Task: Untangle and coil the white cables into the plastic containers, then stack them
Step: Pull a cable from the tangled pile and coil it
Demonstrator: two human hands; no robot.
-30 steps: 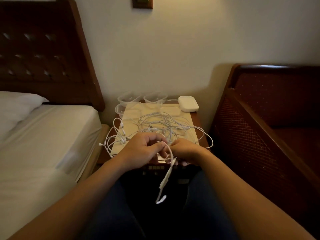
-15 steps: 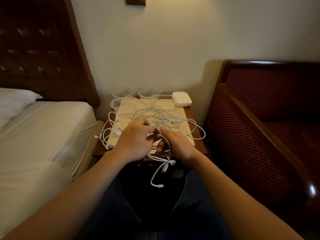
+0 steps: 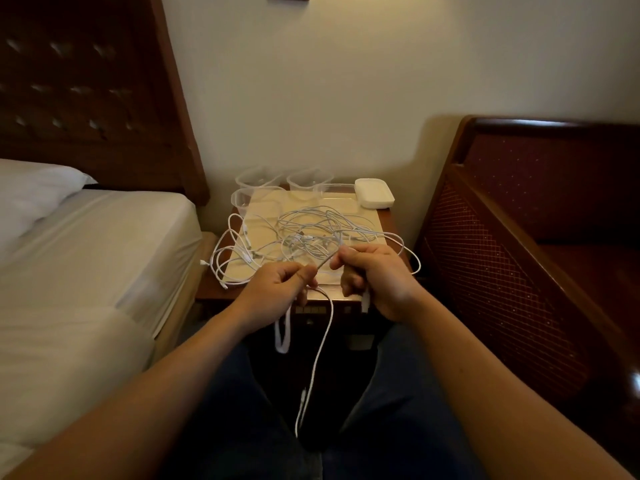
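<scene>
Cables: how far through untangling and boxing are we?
Done: nothing yet; the clear containers sit empty at the back. In hand: left hand and right hand each pinch one white cable drooping off the front edge. Left: the tangled pile, coiling, stacking.

- Bedroom, looks like a hotel or guest room.
- Left of frame: bed with white sheet, white pillow at its head, dark tufted wooden headboard above.
- Centre: small wooden nightstand against a plain cream wall.
- Right of frame: dark wood frame with patterned red panel, likely a second bed or a sofa; can't tell which.
</scene>
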